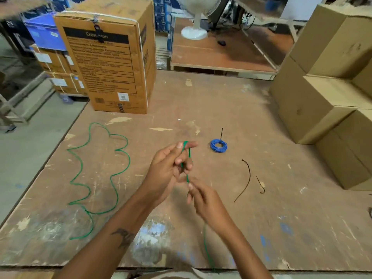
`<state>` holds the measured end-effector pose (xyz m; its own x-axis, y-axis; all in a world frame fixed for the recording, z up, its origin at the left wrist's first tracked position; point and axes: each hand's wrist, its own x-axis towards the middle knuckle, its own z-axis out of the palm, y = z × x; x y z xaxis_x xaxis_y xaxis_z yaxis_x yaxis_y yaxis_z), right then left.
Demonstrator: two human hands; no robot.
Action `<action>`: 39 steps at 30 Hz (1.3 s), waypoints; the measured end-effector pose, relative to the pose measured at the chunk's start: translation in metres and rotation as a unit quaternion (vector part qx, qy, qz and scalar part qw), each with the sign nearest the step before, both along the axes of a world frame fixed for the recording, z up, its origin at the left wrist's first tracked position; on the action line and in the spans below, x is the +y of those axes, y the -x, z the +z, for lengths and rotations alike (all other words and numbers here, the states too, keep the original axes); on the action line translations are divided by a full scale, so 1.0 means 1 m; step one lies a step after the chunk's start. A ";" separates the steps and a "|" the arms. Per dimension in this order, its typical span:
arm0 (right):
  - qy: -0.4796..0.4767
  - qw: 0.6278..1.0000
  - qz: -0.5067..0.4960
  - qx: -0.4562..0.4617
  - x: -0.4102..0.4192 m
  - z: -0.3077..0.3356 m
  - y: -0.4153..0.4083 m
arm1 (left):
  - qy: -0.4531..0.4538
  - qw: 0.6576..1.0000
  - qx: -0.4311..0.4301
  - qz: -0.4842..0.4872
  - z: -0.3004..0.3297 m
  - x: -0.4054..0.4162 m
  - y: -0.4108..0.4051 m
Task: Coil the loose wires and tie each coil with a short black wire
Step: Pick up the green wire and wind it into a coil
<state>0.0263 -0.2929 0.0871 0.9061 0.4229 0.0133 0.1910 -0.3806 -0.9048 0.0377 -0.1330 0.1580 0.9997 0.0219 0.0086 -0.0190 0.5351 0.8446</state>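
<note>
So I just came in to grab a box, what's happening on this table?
A person is winding the green wire into a coil. The left hand holds the first loops around its fingers, while the right hand pinches and feeds the wire. Most of it lies loose on the table to the left. A blue coil sits finished, already tied with black wire. Two short black wires lie to the right.

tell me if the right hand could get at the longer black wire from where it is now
Probably yes, once it lets go. The longer black wire lies on bare table just right of the right hand, nothing between them, but that hand is pinching the green wire.
</note>
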 end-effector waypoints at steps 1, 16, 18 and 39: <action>0.037 0.999 0.015 -0.026 0.001 -0.001 0.016 | -0.017 0.999 -0.003 0.040 -0.001 0.005 -0.009; 0.202 0.964 0.172 -0.032 -0.003 0.126 -0.019 | -0.033 0.983 0.157 0.093 -0.042 -0.007 -0.045; 0.278 0.934 0.225 0.002 -0.003 0.112 -0.007 | 0.149 0.956 0.233 0.097 -0.025 0.005 -0.057; -0.118 0.970 -0.202 -0.061 -0.023 0.104 -0.033 | -0.267 0.955 -0.086 -0.097 -0.037 -0.012 0.008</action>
